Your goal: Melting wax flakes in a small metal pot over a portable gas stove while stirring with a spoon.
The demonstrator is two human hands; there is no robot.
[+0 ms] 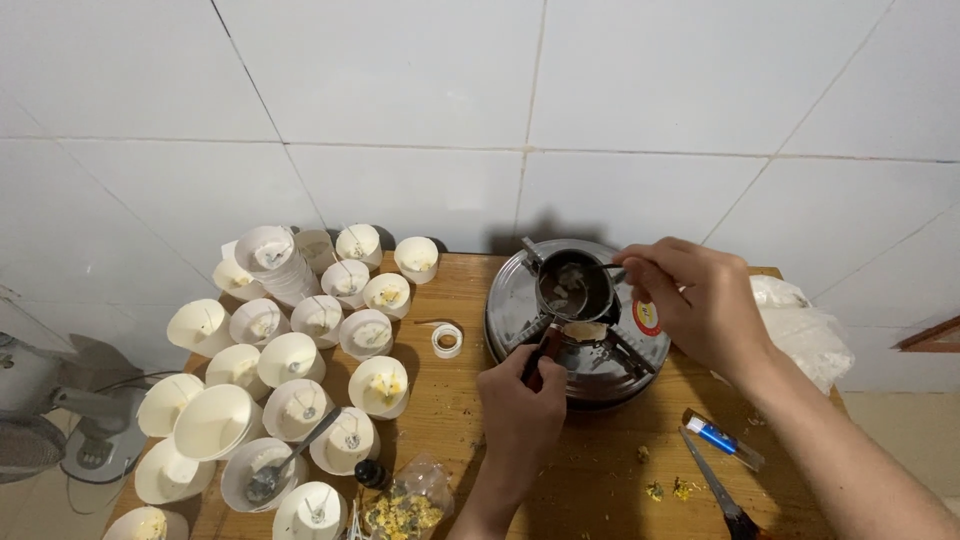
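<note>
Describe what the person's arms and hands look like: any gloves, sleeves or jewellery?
Both are bare. The left hand and the right hand wear no gloves, and no rings, watch or bracelet show on the sides in view. Both forearms are uncovered as far as the picture's edge, so no sleeve appears. No tape, bandage or markings can be seen.

Desk (600, 470): brown wood grain. Cups (290, 360): white paper, some with yellow flecks inside. Stove (510, 300): silver metal with a red-and-yellow sticker. Pot (573, 287): dark grey. Tape roll (447, 340): white. Lighter (722, 439): blue. Wall (400, 100): white tiles.
</note>
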